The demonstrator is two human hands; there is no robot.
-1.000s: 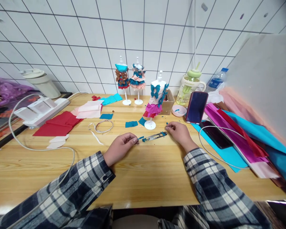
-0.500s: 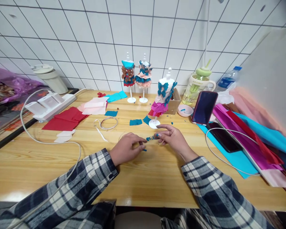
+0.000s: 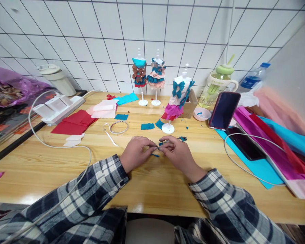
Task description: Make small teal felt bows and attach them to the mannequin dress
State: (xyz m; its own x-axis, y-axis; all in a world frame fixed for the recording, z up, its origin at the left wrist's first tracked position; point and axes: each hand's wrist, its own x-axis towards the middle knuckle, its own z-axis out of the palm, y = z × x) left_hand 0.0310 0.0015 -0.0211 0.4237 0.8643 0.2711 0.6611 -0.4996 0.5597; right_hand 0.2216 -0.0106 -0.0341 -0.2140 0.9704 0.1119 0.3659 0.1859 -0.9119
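Observation:
In the middle of the table, my left hand (image 3: 138, 153) and my right hand (image 3: 178, 155) meet at the fingertips. Both are closed in a pinch on a small dark teal scrap (image 3: 158, 147), mostly covered by the fingers. Behind the right hand a dark looped end (image 3: 183, 138) sticks out, perhaps a scissors handle; whether that hand holds it I cannot tell. A narrow teal strip (image 3: 155, 155) lies just below the fingertips. Beyond the hands stands a mini dress form (image 3: 179, 93) with teal bows and a magenta and red skirt.
Two more dressed forms (image 3: 156, 78) stand near the tiled wall. Teal pieces (image 3: 147, 126), red paper (image 3: 75, 122) and a coiled cord (image 3: 119, 127) lie on the table. At right are a propped phone (image 3: 224, 110), a flat phone (image 3: 246, 144) and a pink dish (image 3: 202, 114). A white cable crosses at left.
My hands have come together, so their fingertips now meet at the scrap. The dark looped end now shows behind my right hand. The camera view has shifted slightly.

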